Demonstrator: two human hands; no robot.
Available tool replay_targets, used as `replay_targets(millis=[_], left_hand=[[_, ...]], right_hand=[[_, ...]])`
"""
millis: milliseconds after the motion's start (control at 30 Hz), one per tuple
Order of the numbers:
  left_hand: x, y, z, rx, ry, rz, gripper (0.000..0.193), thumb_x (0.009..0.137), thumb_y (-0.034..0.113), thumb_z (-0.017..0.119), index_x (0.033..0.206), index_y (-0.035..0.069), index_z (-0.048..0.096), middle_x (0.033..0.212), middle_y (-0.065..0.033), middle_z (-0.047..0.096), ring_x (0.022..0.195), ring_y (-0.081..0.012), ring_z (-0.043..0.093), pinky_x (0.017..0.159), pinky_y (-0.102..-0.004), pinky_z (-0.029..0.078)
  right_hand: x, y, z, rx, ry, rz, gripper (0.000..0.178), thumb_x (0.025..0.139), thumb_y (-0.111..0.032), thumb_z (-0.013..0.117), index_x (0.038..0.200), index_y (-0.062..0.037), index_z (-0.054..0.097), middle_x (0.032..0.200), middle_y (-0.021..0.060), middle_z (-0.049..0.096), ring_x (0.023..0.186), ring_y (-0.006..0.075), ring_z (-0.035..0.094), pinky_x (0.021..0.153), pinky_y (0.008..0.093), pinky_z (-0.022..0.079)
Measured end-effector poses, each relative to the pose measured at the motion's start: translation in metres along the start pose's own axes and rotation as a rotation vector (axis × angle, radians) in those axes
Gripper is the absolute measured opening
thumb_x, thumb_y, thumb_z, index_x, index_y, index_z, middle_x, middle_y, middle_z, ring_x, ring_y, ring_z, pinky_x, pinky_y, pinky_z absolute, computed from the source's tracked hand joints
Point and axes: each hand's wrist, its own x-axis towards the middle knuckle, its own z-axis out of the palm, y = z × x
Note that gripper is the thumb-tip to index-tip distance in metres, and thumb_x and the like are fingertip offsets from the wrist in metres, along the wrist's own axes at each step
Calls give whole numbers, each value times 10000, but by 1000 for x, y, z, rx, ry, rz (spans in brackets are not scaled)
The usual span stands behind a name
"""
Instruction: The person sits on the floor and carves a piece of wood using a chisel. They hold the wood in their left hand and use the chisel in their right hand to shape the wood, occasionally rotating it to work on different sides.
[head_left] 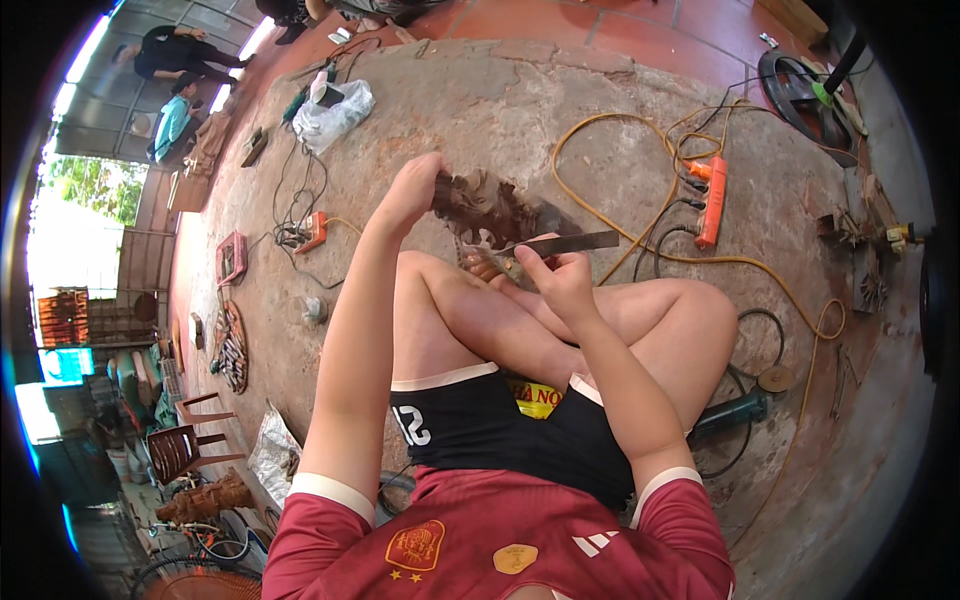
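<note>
With the fingers of the left hand (pixel 412 194) clamped on the carved wood (pixel 485 203), upper centre of the frame, and those of the right hand (pixel 563 285) on the flat blade (pixel 580 242), control likely required firm bracing and light strokes.

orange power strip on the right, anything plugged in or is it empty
Plugged in: dark plugs sit along the left edge of the orange power strip. Power on: cannot tell.

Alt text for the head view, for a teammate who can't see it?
The left grip holds a carved brown piece; the right grip holds a flat dark tool close by, near crossed bare legs. Farther right, an orange power strip lies on the concrete floor.
</note>
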Motion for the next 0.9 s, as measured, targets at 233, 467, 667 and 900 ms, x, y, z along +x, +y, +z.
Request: replay_targets(millis=[233,467,667,900], left_hand=[[42,0,2,-1,-99,89,308,916,274,407,776,55,573,743,11,508,721,-115,444,668,-279,371],[74,15,14,69,-346,230,296,912,278,431,780,41,550,772,5,526,766,-121,449,728,-283,379],[97,33,50,115,-489,667,287,894,279,495,819,5,540,793,-87,561,797,-195,505,796,-325,417],[39,36,68,-206,-241,364,343,908,328,534,956,-3,611,861,-134,617,853,-239,557,815,-359,451]], right_hand=[[21,-8,-8,62,63,-60,104,885,-98,752,916,-11,703,779,-44,621,688,33,518,618,194,412],[26,-6,-18,86,76,-206,77,886,-45,739,944,-11,700,1014,34,636,762,28,505,646,188,402],[33,-21,-40,9,111,-228,91,857,-47,756,909,-11,691,1129,120,651,1026,152,589,890,286,467],[26,-24,-39,-169,-15,-378,95,854,-59,748,903,1,693,1309,246,596,1213,305,572,1003,413,460]])
